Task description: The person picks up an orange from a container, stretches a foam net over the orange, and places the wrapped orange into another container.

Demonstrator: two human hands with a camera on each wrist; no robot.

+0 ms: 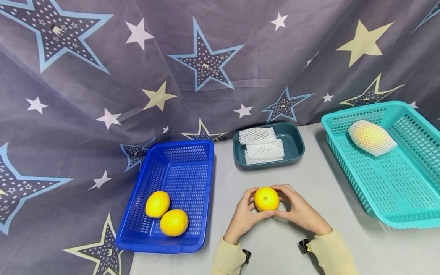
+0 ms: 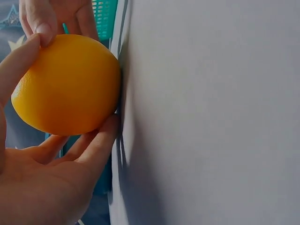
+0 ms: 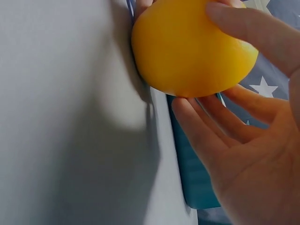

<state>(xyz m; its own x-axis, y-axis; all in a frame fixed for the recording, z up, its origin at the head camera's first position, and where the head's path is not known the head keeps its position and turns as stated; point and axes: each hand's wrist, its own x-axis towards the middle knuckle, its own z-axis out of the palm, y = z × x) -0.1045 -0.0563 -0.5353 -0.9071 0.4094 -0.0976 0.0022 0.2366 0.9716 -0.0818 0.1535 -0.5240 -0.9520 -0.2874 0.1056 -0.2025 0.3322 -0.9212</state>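
Note:
A yellow-orange orange (image 1: 266, 198) stands between my two hands over the grey table, and in the wrist views its underside is at or very near the tabletop. From the left, my left hand (image 1: 243, 218) grips it, thumb at the near side and fingers curled round behind. My right hand (image 1: 302, 211) holds the opposite side the same way, and the two thumb tips meet in front of the fruit. In the left wrist view the orange (image 2: 68, 86) covers part of the right hand. The right wrist view shows right fingertips (image 3: 185, 110) touching the orange's side.
A blue basket (image 1: 210, 172) at left holds two more oranges (image 1: 174, 222). Behind the hands, a dark teal tray (image 1: 293, 143) contains white foam net sleeves (image 1: 264, 151). To the right, a turquoise basket (image 1: 364, 187) holds a fruit in a foam net (image 1: 371, 137). A star-patterned cloth (image 1: 137, 76) hangs behind.

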